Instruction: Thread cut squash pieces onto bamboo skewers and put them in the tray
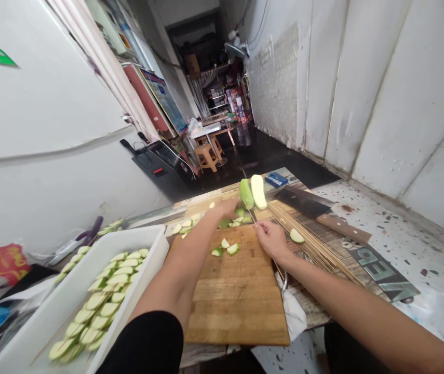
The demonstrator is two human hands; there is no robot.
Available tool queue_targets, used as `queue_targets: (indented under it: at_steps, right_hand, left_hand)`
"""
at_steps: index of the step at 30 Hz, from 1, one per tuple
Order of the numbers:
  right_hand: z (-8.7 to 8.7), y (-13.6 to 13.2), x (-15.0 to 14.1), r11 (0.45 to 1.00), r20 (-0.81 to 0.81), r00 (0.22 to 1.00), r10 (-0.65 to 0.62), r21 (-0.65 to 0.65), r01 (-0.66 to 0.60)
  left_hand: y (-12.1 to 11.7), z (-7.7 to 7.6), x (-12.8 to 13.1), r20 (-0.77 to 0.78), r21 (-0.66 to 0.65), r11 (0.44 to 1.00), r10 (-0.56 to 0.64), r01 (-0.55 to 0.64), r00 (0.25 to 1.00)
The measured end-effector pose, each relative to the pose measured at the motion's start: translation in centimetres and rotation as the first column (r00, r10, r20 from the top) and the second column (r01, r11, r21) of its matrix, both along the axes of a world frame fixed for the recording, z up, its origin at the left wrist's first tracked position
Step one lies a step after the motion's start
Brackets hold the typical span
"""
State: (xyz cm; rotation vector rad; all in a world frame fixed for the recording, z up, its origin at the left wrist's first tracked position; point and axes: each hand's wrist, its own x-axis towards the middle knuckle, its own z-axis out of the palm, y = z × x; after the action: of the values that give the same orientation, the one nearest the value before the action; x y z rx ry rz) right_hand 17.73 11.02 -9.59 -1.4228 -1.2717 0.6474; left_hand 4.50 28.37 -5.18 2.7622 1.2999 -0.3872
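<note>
My right hand (271, 239) is closed around a thin bamboo skewer (251, 215), above the far right corner of the wooden cutting board (241, 301). My left hand (228, 209) reaches over the pile of green-skinned squash slices (239, 220) beyond the board; its fingers are blurred and partly hidden. Just past it lie a piece of green squash (246, 193) and another piece with its pale cut face up (258, 192). Three small cut pieces (232, 249) rest on the board. A bundle of bamboo skewers (311, 241) lies right of my right hand, with one squash slice (296, 235) on it.
A white tray (158, 244) at left holds several skewers of squash slices (101, 306). To the right lie a cleaver (303, 201) with a wooden handle and a blue packet (276, 179). Farther off stand a small table (206, 130) and orange stools (206, 157).
</note>
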Motion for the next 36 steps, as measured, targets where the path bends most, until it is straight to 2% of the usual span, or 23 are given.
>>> queue_targets:
  at_steps: [5,8,11,14,17,19,22,25,27,28,30,32,33,36]
  right_hand:
    - [-0.2,0.1,0.0,1.0,-0.011,1.0,-0.011,0.006,0.011]
    - [-0.2,0.2,0.0,1.0,-0.014,1.0,-0.014,0.012,0.015]
    - [-0.3,0.3,0.1,1.0,-0.02,1.0,-0.017,0.017,0.018]
    - [-0.3,0.4,0.2,1.0,-0.026,0.999,-0.019,0.019,0.02]
    - [-0.4,0.5,0.2,1.0,-0.033,0.999,-0.016,0.018,0.016]
    - [-0.4,0.6,0.2,1.0,-0.037,0.999,-0.014,0.015,0.015]
    - [-0.3,0.6,0.2,1.0,-0.036,0.999,-0.013,0.005,0.014]
    - [-0.3,0.6,0.2,1.0,-0.033,0.999,-0.013,-0.007,0.013]
    - [-0.2,0.5,0.2,1.0,-0.03,0.999,-0.017,-0.013,0.017]
    - [-0.1,0.5,0.2,1.0,-0.029,0.999,-0.019,-0.015,0.019]
    - [-0.1,0.5,0.2,1.0,-0.026,0.999,-0.021,-0.015,0.021]
    - [0.0,0.5,0.2,1.0,-0.023,1.0,-0.019,-0.011,0.019]
    - [-0.1,0.5,0.3,1.0,-0.021,1.0,-0.017,-0.008,0.016]
    - [-0.2,0.5,0.3,1.0,-0.018,1.0,-0.009,0.002,0.009]
  left_hand:
    - [0.0,-0.4,-0.5,0.009,0.008,0.992,-0.127,0.126,0.992]
    - [-0.2,-0.2,-0.3,-0.027,0.001,0.992,-0.123,0.123,0.992]
    - [-0.8,1.0,0.1,-0.009,0.06,0.997,-0.056,0.056,0.998]
    - [-2.1,3.1,-0.5,0.019,0.136,0.991,0.007,-0.009,1.0]
    - [-4.8,5.2,-3.0,-0.02,0.163,0.985,0.069,-0.064,0.997]
    - [-7.2,5.9,-5.5,-0.105,0.191,0.97,0.175,-0.153,0.979]
    - [-10.9,5.8,-9.5,-0.208,0.222,0.937,0.315,-0.269,0.926]
    - [-13.0,5.5,-11.8,-0.314,0.127,0.913,0.409,-0.389,0.857]
    - [-13.0,5.4,-11.9,-0.305,0.044,0.92,0.383,-0.389,0.872]
    - [-12.6,5.3,-11.5,-0.264,0.032,0.937,0.345,-0.349,0.901]
    - [-11.2,5.2,-9.9,-0.15,0.092,0.974,0.221,-0.209,0.964]
    - [-9.2,4.8,-7.7,-0.089,0.185,0.982,0.048,-0.031,0.995]
    - [-8.2,4.5,-6.6,-0.104,0.211,0.978,0.02,0.002,0.994]
    - [-5.5,3.6,-3.7,-0.244,0.134,0.99,-0.006,0.04,0.97]
